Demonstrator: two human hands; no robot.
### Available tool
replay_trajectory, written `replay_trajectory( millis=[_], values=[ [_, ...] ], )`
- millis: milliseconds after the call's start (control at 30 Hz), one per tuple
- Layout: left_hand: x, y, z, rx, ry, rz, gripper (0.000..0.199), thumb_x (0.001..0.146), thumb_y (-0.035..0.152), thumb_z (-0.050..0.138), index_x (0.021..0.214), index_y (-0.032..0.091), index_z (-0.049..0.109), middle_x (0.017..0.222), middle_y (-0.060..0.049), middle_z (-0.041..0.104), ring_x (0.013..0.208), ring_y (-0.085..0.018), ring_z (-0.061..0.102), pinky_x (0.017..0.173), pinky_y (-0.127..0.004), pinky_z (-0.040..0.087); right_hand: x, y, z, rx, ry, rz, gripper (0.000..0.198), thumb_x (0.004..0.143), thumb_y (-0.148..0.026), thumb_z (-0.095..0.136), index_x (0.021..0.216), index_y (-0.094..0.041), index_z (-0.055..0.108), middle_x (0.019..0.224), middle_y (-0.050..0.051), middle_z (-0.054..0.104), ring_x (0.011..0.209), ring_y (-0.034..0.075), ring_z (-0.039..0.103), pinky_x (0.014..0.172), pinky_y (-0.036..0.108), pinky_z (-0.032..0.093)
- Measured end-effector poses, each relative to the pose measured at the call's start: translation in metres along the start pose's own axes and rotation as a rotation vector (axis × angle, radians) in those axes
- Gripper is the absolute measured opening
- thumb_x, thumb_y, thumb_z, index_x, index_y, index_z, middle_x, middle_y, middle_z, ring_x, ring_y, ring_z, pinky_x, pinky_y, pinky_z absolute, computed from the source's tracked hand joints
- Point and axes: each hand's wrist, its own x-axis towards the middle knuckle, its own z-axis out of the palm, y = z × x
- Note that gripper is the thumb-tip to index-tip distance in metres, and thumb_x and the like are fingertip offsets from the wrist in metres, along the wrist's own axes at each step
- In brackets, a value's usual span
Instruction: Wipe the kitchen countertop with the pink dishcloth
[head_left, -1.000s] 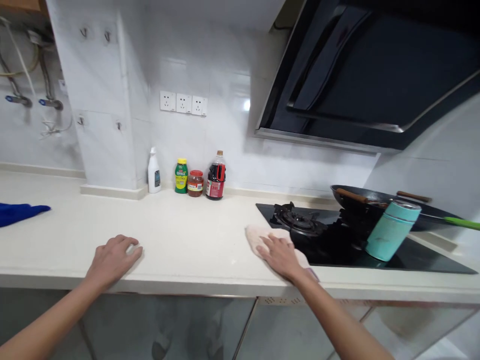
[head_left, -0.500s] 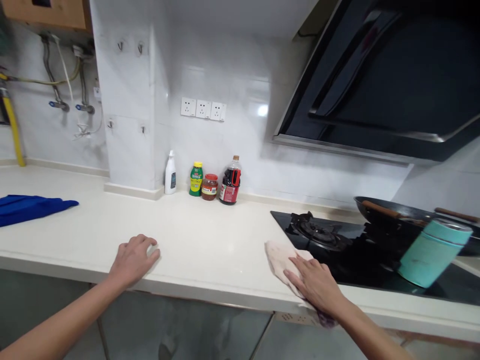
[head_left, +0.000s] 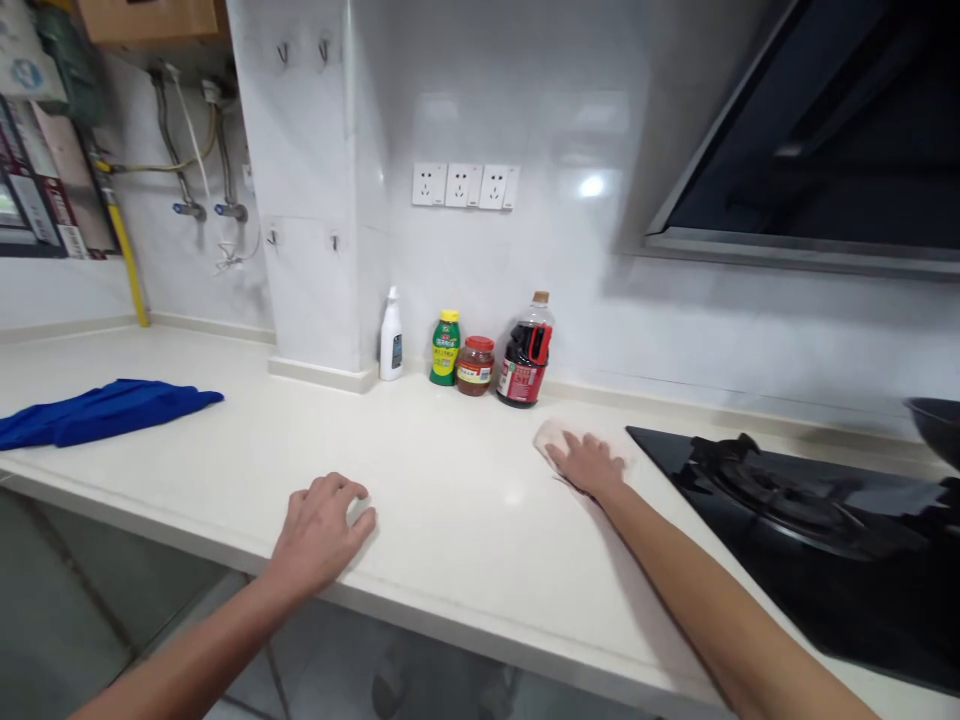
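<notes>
My left hand [head_left: 324,525] rests near the counter's front edge, its fingers loosely curved and the thumb apart, with nothing in it. Farther back and to the right, my right hand [head_left: 589,465] presses a pale cloth [head_left: 550,436] onto the white countertop [head_left: 442,520]. Most of that cloth is hidden under the fingers and palm. Just behind the right hand stands a large bottle of dark sauce [head_left: 523,375] with a red handle.
Beside the sauce bottle stand a red-lidded jar [head_left: 475,367], a green bottle [head_left: 445,350] and a white bottle [head_left: 391,340]. A blue cloth [head_left: 120,412] lies at left. The black gas stove [head_left: 780,520] is at right, with a wok [head_left: 937,425] at the frame's edge.
My right hand has moved the pale cloth from the counter's front edge back toward the wall. The view has turned right, and the green flask is out of sight. My left hand stays on the counter.
</notes>
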Motion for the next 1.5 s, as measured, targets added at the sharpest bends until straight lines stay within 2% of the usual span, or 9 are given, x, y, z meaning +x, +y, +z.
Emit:
replay_trajectory(
  millis=[200,367,500,667,800,967,1167,1367,1500],
  values=[
    [-0.001,0.0,-0.002,-0.028,0.0,-0.018,0.033,0.095,0.039,0.044,0.107,0.022,0.07,0.122,-0.011,0.068,0.121,-0.03,0.059,0.104,-0.048,0.04,-0.042,-0.131,-0.006,0.104,-0.079,-0.379,0.066,0.102,-0.068,0.031,0.157,-0.033,0.039,0.167,0.011,0.027,0.15,0.037,0.024,0.118,0.061,0.022],
    [-0.003,-0.002,-0.002,-0.055,0.042,-0.025,0.04,0.098,0.046,0.041,0.115,0.023,0.069,0.126,-0.012,0.068,0.121,-0.029,0.059,0.103,-0.046,0.041,-0.124,-0.163,-0.011,0.187,-0.128,-0.723,0.069,0.098,-0.075,0.039,0.156,-0.037,0.04,0.169,0.006,0.024,0.154,0.035,0.018,0.122,0.057,0.017],
    [-0.002,-0.006,0.002,-0.056,0.067,0.005,0.04,0.098,0.047,0.041,0.108,0.023,0.072,0.122,-0.012,0.069,0.119,-0.029,0.059,0.102,-0.046,0.041,-0.135,-0.116,-0.011,0.229,-0.105,-0.795,0.064,0.1,-0.07,0.042,0.153,-0.034,0.045,0.167,0.006,0.028,0.154,0.03,0.021,0.123,0.05,0.019],
    [-0.001,-0.008,0.006,-0.029,0.081,-0.002,0.038,0.097,0.047,0.044,0.101,0.023,0.074,0.119,-0.011,0.07,0.12,-0.029,0.059,0.102,-0.044,0.04,-0.108,-0.006,-0.022,0.093,-0.009,-0.431,0.058,0.104,-0.052,0.036,0.149,-0.018,0.051,0.157,0.016,0.043,0.146,0.031,0.035,0.118,0.05,0.029],
    [-0.001,-0.007,0.004,-0.026,0.067,-0.009,0.039,0.098,0.046,0.044,0.102,0.022,0.074,0.12,-0.011,0.07,0.121,-0.029,0.058,0.103,-0.043,0.04,-0.123,0.077,-0.029,0.028,0.022,-0.26,0.055,0.102,-0.044,0.033,0.145,-0.015,0.053,0.151,0.019,0.048,0.146,0.033,0.036,0.115,0.053,0.032],
    [-0.001,-0.005,0.005,-0.027,0.073,-0.008,0.039,0.098,0.046,0.045,0.104,0.022,0.074,0.12,-0.012,0.069,0.122,-0.03,0.057,0.104,-0.045,0.038,-0.164,0.108,-0.025,-0.048,0.041,-0.118,0.058,0.102,-0.05,0.034,0.147,-0.018,0.05,0.156,0.018,0.042,0.147,0.035,0.033,0.114,0.057,0.032],
    [-0.002,-0.002,0.001,-0.032,0.069,-0.014,0.041,0.097,0.047,0.045,0.105,0.021,0.075,0.121,-0.013,0.069,0.122,-0.031,0.058,0.105,-0.046,0.038,-0.186,0.013,-0.024,-0.034,-0.005,-0.069,0.061,0.103,-0.055,0.031,0.151,-0.02,0.048,0.159,0.02,0.037,0.145,0.041,0.035,0.111,0.065,0.031],
    [-0.003,-0.005,-0.001,-0.043,0.08,-0.008,0.046,0.099,0.048,0.039,0.101,0.022,0.077,0.119,-0.013,0.071,0.121,-0.031,0.059,0.103,-0.046,0.04,-0.229,-0.12,-0.023,0.185,0.008,-0.476,0.058,0.101,-0.062,0.045,0.148,-0.028,0.049,0.163,0.015,0.033,0.149,0.04,0.026,0.116,0.066,0.023],
    [-0.001,-0.008,0.0,-0.032,0.091,0.01,0.051,0.099,0.05,0.036,0.098,0.021,0.077,0.117,-0.013,0.072,0.121,-0.032,0.06,0.1,-0.045,0.042,-0.263,-0.154,-0.013,0.26,0.107,-0.695,0.059,0.092,-0.057,0.067,0.143,-0.033,0.049,0.161,0.011,0.037,0.148,0.036,0.029,0.117,0.061,0.026]
  ],
)
